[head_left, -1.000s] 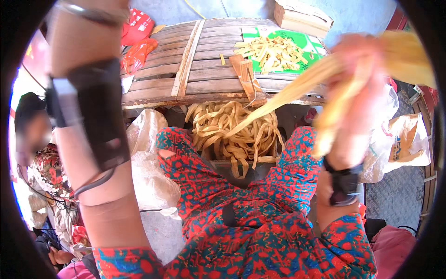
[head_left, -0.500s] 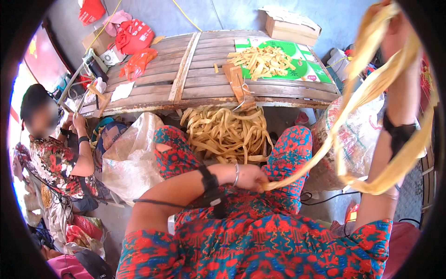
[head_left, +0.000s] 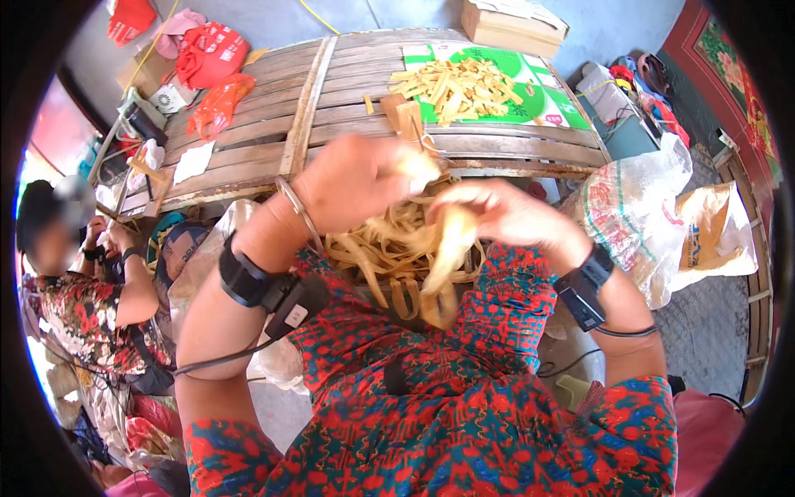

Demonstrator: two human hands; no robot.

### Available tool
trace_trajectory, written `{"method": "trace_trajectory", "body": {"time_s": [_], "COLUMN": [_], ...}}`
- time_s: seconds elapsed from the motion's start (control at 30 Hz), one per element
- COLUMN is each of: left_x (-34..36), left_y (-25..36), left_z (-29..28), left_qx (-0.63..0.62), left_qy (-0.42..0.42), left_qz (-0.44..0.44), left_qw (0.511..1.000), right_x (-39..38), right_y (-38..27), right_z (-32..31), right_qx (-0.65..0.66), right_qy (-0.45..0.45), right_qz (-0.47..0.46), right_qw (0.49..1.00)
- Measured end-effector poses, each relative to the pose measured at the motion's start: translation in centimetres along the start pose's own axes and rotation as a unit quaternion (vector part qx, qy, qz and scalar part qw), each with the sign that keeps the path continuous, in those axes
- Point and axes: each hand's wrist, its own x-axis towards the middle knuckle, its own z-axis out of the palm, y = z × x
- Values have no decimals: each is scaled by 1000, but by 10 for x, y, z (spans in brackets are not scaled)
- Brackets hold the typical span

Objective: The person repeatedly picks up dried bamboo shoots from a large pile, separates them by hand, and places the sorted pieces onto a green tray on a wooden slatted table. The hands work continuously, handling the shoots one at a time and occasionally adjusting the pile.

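My left hand [head_left: 352, 182] is raised before the bench edge, its fingers closed on a pale end of a long yellow strip. Close by on the right, my right hand [head_left: 517, 219] pinches the yellow strip [head_left: 450, 257], which hangs in a loop below it, smeared by motion. Beneath both hands lies a tangled heap of similar strips [head_left: 356, 248] between my knees, partly hidden. Just beyond my left hand, a small brown wooden board [head_left: 403, 116] stands at the bench edge, its lower part covered by my fingers.
Short cut yellow pieces [head_left: 455, 87] are piled on a green and white sheet [head_left: 551, 103] atop the slatted bench [head_left: 356, 66]. A cardboard box [head_left: 513, 29] sits behind. Red bags [head_left: 211, 54] lie far left, a woven sack [head_left: 633, 207] right. Another person [head_left: 91, 290] works at left.
My right hand has come down from the upper right to the middle, bringing the strip. My left hand has risen from my lap toward the bench. The view has shifted slightly.
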Motion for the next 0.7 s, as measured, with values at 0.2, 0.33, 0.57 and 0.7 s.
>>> {"method": "trace_trajectory", "body": {"time_s": [0.2,0.33,0.57,0.7], "left_x": [-47,-73,-63,-61], "left_y": [-74,-111,-151,-167], "left_z": [68,95,156,181], "left_qx": [138,111,189,199], "left_qy": [-153,-221,-371,-442], "left_qz": [-142,-201,-209,-230], "left_qw": [968,948,885,844], "right_x": [-3,-8,22,61], "right_y": [46,66,110,162], "right_z": [84,79,46,35], "right_qx": [-472,-416,-427,-533], "right_qy": [-182,-308,-124,-3], "right_qz": [267,238,249,198], "right_qw": [820,822,860,823]}}
